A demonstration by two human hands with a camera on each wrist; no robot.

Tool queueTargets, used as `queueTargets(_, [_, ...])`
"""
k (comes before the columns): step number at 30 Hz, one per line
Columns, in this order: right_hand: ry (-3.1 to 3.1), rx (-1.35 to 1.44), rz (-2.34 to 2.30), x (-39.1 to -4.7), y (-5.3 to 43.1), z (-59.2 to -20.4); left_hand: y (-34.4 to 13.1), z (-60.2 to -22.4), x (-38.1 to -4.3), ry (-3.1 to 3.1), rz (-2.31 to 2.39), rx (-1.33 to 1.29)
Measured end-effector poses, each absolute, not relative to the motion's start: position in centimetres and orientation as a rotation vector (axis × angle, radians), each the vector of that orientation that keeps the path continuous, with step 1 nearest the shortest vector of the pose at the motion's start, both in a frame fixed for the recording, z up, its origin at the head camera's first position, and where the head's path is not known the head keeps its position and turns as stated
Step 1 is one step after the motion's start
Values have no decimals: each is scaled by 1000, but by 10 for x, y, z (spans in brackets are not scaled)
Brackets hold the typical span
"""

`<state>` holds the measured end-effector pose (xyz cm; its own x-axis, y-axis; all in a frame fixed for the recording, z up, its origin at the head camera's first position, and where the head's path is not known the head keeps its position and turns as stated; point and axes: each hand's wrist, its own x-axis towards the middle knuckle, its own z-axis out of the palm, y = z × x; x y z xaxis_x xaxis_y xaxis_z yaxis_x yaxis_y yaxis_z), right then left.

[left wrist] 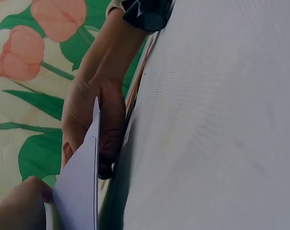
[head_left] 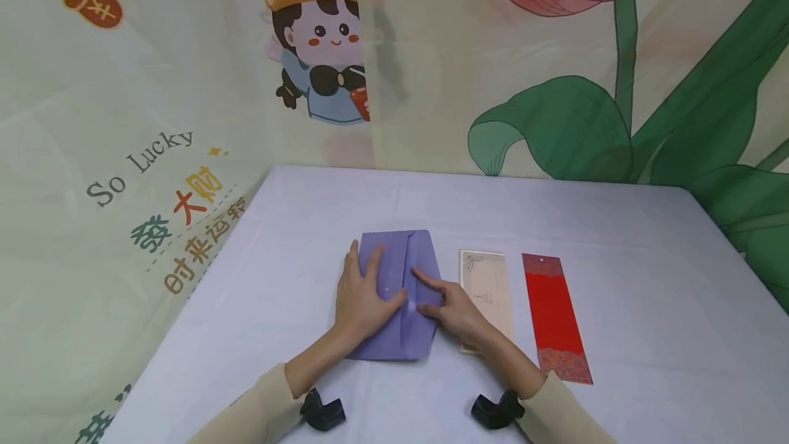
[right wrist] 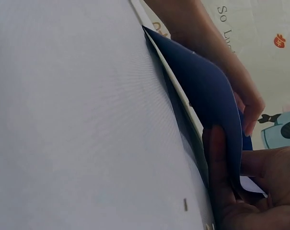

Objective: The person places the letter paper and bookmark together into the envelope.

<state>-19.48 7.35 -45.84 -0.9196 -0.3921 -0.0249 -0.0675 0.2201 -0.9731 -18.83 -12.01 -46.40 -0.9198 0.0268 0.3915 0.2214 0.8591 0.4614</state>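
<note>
A purple envelope (head_left: 385,334) lies on the table, with a fold line running lengthwise near its middle. My left hand (head_left: 362,297) rests on its left half, fingers spread and thumb reaching to the fold. At the right side, my right hand (head_left: 453,307) pinches the envelope's flap between thumb and fingers. In the right wrist view the flap (right wrist: 197,76) stands raised off the table, the fingers of the right hand (right wrist: 260,191) on both its faces. The left wrist view shows the envelope's edge (left wrist: 77,191) from the side, with the left hand (left wrist: 20,206) beside it.
Right of the envelope lies a pale beige card (head_left: 487,286), partly covered by the right forearm. Farther right is a long red strip (head_left: 551,307) with patterned ends and a small hole. A white cloth (head_left: 666,279) covers the table; printed curtains (head_left: 425,88) hang behind it.
</note>
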Motion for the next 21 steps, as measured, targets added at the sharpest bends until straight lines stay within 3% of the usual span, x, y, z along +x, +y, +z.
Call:
queueTargets(11, [2217, -639, -1780, -181, 76, -427, -117, -462, -192, -2778, -670, -166])
queueTargets(21, [2093, -700, -1888, -192, 75, -452, -115, -463, -193, -2617, -663, -252])
